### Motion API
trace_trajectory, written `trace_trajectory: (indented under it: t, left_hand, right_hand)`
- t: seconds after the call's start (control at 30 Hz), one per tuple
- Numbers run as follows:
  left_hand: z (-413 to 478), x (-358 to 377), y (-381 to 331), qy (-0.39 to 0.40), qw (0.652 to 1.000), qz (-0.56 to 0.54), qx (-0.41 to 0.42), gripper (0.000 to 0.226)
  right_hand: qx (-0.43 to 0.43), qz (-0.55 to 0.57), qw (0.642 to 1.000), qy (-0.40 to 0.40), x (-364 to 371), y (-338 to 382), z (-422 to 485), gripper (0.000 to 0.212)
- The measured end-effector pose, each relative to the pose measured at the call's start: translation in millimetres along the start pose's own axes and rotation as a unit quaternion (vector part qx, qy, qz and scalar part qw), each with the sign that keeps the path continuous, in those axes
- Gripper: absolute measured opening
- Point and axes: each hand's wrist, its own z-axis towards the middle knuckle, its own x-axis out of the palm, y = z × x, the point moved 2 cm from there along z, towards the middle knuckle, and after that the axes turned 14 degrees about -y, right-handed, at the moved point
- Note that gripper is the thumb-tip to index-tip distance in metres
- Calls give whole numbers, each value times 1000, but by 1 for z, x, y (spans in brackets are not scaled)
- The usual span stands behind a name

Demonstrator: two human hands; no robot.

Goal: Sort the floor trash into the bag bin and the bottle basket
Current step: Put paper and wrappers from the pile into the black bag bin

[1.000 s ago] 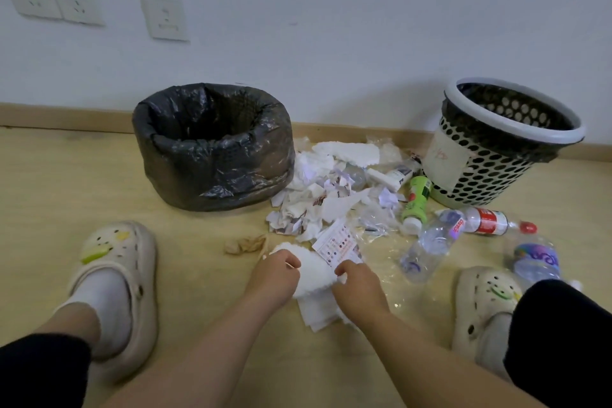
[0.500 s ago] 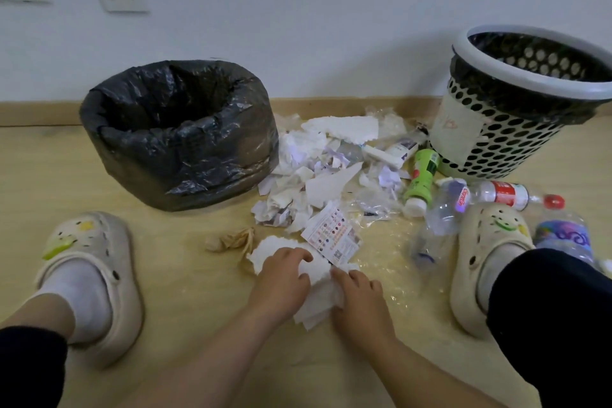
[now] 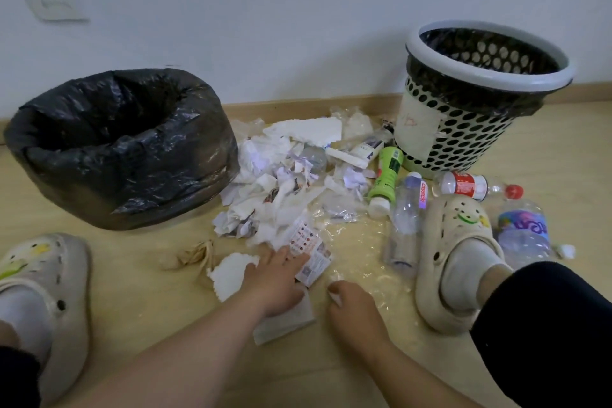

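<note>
The black bag bin [image 3: 122, 149] stands at the left by the wall and the white perforated bottle basket [image 3: 463, 129] at the right. Between them lies a pile of torn white paper and foam [image 3: 284, 182]. My left hand [image 3: 275, 278] lies with straight fingers on a printed leaflet [image 3: 313, 253], over folded white paper [image 3: 288, 321] and beside a white foam piece [image 3: 231, 275]. My right hand [image 3: 354, 311] is curled and pinches a small white paper scrap [image 3: 333, 296]. A green bottle [image 3: 387, 172], a clear bottle [image 3: 405, 219], a red-label bottle [image 3: 470, 185] and a purple-label bottle [image 3: 523, 228] lie near the basket.
Clear plastic film [image 3: 364, 242] is spread on the wooden floor under the pile's near edge. A crumpled brown paper [image 3: 195, 253] lies left of the foam. My clog-shod feet flank the work area, left [image 3: 43, 275] and right [image 3: 453, 242]. A white wall runs behind.
My left hand has stretched forward onto the leaflet. My right hand has drawn away to the right of the white paper. The view has moved closer and shifted right.
</note>
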Motion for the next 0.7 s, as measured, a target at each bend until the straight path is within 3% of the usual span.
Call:
trace_trajectory:
  t: [0.1, 0.17, 0.23, 0.3, 0.37, 0.43, 0.5, 0.53, 0.7]
  left_hand:
    - [-14, 16, 4, 1, 999, 39, 21, 66]
    - [-19, 19, 9, -46, 999, -17, 16, 61]
    - [-22, 13, 16, -116, 988, -97, -17, 53]
    - [-26, 8, 29, -163, 980, -103, -48, 50]
    - [-31, 8, 46, -127, 986, -76, -83, 56]
    - [-36, 8, 60, -56, 992, -49, -103, 64]
    - [-37, 5, 64, -37, 994, -33, -100, 73]
    - [-38, 3, 64, -36, 994, -27, -104, 76]
    - [-49, 7, 68, -51, 979, 8, -195, 73]
  right_hand:
    - [16, -108, 994, -27, -4, 1, -2, 37]
    - [18, -164, 984, -61, -5, 2, -2, 38]
    - [12, -177, 980, -86, -2, 9, -4, 40]
    - [-29, -162, 977, -132, -2, 23, -5, 35]
    - [-94, -155, 972, -152, 0, 34, -4, 37]
    - [-141, -140, 978, -61, 11, 43, 0, 46]
    - [-136, -118, 981, 72, 26, 45, 2, 56]
    - [-132, -130, 977, 102, 31, 48, 2, 57]
    - [-140, -165, 972, 95, 31, 54, -8, 47]
